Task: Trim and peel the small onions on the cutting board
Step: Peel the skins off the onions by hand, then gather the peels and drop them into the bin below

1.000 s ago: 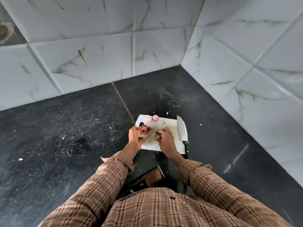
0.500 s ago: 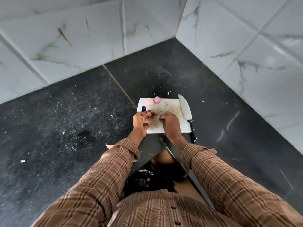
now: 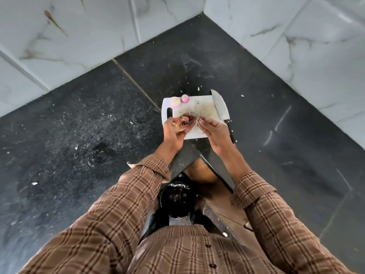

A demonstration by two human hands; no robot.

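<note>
A white cutting board (image 3: 205,107) lies at the inner corner of a black counter. Two peeled small onions, one pale (image 3: 175,101) and one pink (image 3: 184,98), sit at the board's far left edge. My left hand (image 3: 173,131) is cupped palm up over the board's near left part and holds a heap of reddish onion skins (image 3: 182,122). My right hand (image 3: 214,131) hovers beside it over the board's near edge, fingers straight, fingertips next to the skins. A knife (image 3: 220,106) rests along the board's right side, handle toward me.
White marble-look tiled walls (image 3: 296,36) meet in a corner behind the board. Small white scraps (image 3: 242,95) dot the black counter (image 3: 79,125). Below the counter's corner notch stands a black-lined bin (image 3: 177,198) with dark scraps in it.
Both hands have risen off the board and drawn toward me. The left hand still cups the skins. The right hand has uncurled. The camera has tilted down, revealing the bin.
</note>
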